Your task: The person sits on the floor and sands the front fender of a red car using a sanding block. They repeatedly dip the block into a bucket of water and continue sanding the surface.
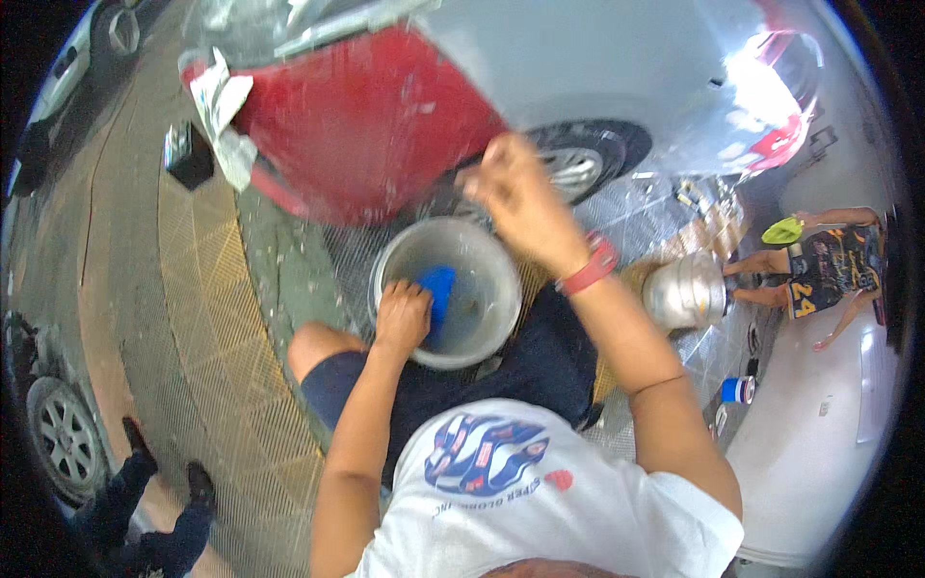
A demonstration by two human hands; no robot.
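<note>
Dipping stage, seemingly early: left hand (402,315) clutches blue sponge (438,294) inside grey bucket (501,279). Right hand (520,202) raised beyond bucket, blurred, grip unclear. Red car panel (366,125) above hands apparently unwiped.

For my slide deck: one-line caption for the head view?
Left hand presses a blue sponge into a grey bucket; right hand raised beside a red car.
</note>
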